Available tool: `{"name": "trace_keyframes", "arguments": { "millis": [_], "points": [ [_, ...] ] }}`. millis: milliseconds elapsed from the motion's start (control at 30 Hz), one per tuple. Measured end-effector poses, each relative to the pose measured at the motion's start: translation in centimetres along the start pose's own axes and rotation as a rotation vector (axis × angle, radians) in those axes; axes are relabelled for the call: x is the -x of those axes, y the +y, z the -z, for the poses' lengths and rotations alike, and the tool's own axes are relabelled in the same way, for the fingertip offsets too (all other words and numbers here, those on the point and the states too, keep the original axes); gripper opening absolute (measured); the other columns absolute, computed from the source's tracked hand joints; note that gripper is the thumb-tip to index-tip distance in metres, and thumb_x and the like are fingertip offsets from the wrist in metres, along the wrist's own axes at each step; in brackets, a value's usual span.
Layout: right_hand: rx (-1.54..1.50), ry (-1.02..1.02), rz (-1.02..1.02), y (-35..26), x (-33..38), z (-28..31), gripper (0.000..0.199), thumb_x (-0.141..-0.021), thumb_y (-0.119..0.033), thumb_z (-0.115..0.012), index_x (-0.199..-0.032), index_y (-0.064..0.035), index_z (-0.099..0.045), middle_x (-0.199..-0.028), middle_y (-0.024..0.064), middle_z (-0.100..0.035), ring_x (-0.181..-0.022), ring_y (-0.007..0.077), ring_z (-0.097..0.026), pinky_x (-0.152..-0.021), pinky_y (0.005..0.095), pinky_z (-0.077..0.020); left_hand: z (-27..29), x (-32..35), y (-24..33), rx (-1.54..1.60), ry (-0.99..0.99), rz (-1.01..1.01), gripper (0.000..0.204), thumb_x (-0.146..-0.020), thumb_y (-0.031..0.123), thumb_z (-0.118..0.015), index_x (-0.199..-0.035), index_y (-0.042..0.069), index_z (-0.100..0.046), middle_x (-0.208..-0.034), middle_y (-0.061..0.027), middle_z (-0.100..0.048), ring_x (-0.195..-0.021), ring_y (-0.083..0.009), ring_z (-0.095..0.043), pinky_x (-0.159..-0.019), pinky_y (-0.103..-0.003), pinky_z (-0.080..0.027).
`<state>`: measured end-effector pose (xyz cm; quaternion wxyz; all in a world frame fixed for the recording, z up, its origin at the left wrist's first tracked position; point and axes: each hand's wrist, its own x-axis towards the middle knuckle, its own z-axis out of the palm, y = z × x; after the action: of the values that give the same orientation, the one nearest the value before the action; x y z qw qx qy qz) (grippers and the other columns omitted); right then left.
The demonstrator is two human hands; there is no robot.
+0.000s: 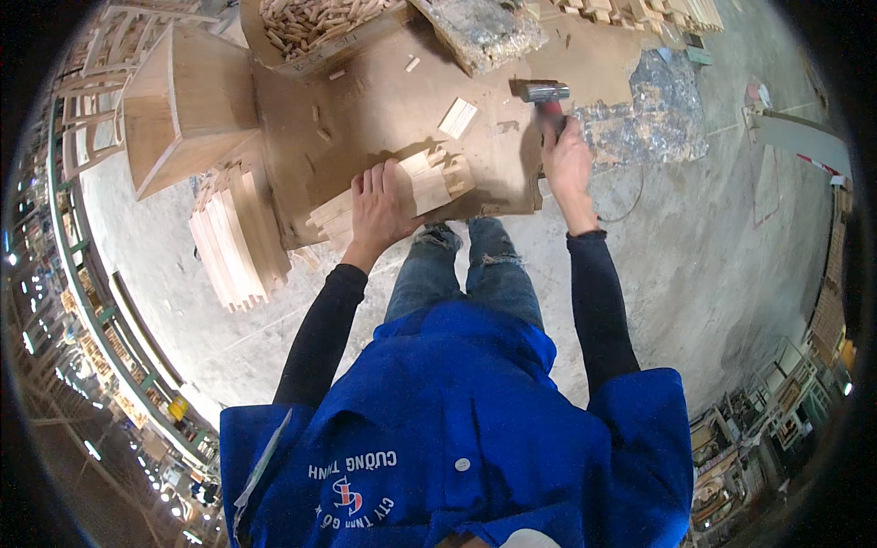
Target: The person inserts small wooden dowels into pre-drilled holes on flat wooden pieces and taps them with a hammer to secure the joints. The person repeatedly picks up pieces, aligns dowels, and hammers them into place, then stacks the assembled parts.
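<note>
My right hand is closed around the handle of a hammer and holds it up over the right part of the brown work surface. The hammer has a metal head and a partly red handle. Near the front edge, my left hand lies over a row of pale wooden slats, its fingers bent over their top. The slats sit side by side with uneven, notched ends at the right. A small pale wood block lies beyond them, apart from both hands.
An open box of small wooden pegs stands at the back, beside a stained, crusted board. A tapered wooden box is at the left, with stacked slats below it. More wood pieces lie at the far right.
</note>
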<state>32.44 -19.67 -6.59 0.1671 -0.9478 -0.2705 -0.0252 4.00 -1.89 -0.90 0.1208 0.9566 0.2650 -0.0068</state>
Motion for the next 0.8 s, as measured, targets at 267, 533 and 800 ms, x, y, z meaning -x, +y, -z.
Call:
{"name": "trace_keyframes", "arguments": {
  "millis": [267,533,800],
  "points": [
    [-1.125,-0.768,-0.797,-4.5,12.7,10.5,0.058,-0.104,-0.059,-0.048,-0.091,-0.0035,-0.059,-0.058,0.0013,-0.052,-0.04,0.0104,-0.047,-0.037,0.0281,-0.0345,-0.3,0.1,-0.2,0.072,0.068,-0.047,0.106,-0.063,0.06,-0.084,-0.136,-0.004,-0.045,-0.119,-0.0167,-0.054,-0.115,-0.0334,-0.051,-0.105,-0.05,-0.035],
    [-1.196,0.038,-0.532,-8.3,8.3,22.3,0.053,-0.106,-0.058,-0.043,-0.094,-0.0091,-0.058,-0.059,-0.0041,-0.044,-0.044,0.0067,-0.039,-0.042,0.0247,-0.0317,-0.2,0.1,-0.8,0.095,0.174,-0.116,0.095,-0.068,0.056,-0.082,-0.133,-0.004,-0.046,-0.111,-0.017,-0.054,-0.109,-0.0341,-0.052,-0.1,-0.047,-0.036],
    [-0.548,-0.449,-0.185,-8.3,15.6,6.4,0.06,-0.104,-0.052,-0.051,-0.1,0.0062,-0.065,-0.081,0.0291,-0.066,-0.074,0.0377,-0.068,-0.068,0.0444,-0.0532,-0.6,0.2,-1.2,0.017,0.097,-0.118,0.096,-0.071,0.059,-0.076,-0.136,-0.005,-0.046,-0.118,-0.0155,-0.054,-0.113,-0.0295,-0.051,-0.102,-0.045,-0.034]
  ]
}}
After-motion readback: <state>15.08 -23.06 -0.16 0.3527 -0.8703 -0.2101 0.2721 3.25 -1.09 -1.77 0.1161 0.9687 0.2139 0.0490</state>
